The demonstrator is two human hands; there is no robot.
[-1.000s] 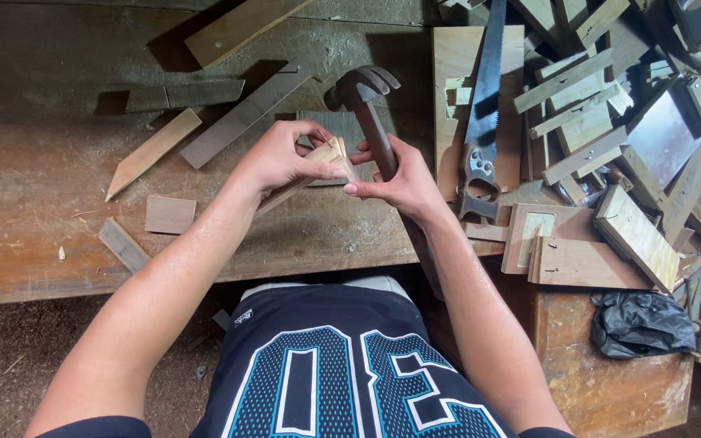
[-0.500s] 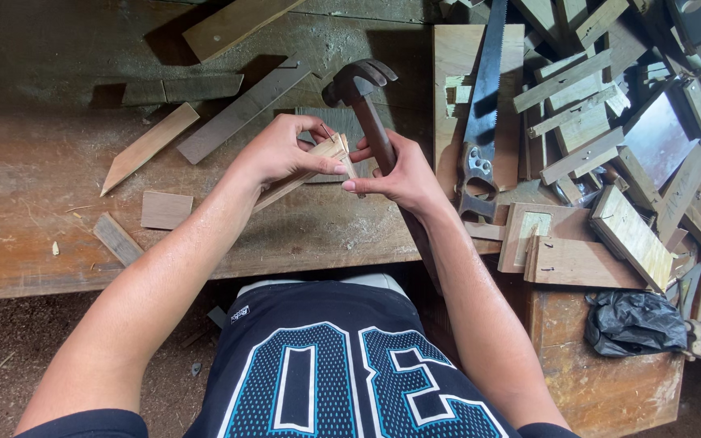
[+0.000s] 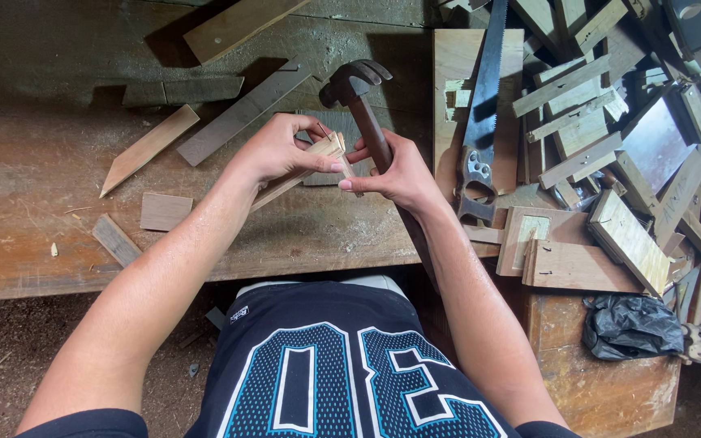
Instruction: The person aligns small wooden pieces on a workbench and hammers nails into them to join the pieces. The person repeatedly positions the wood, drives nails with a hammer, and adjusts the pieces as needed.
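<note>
The left hand (image 3: 273,150) is closed around a thin strip of pale wood (image 3: 302,170), thumb and fingertips pinching its upper end, where the strip looks split into two thin layers. The strip slants down to the left from that pinch, its lower part lying over the workbench (image 3: 58,235). The right hand (image 3: 403,174) meets it from the other side: its fingers are curled around the dark handle of a claw hammer (image 3: 367,113), and its thumb and forefinger reach across to touch the same end of the strip. Whether the right hand truly grips the strip or only steadies it, I cannot tell. The hammer stands tilted, head up and away from the person, claw pointing right.

Compared with a second ago, very little has shifted. Both hands sit in the same place at the middle of the bench, fingertips together as before; the hammer head has stayed at much the same height and lean, and the strip keeps the same slant.

Around them, a tapered wedge of wood (image 3: 149,148) lies to the left, with a small square offcut (image 3: 162,211) nearer the bench edge. A handsaw (image 3: 480,122) rests on a board just right of the hammer, and a heap of wood scraps (image 3: 610,146) fills the right side. A black plastic bag (image 3: 630,324) lies lower right.
</note>
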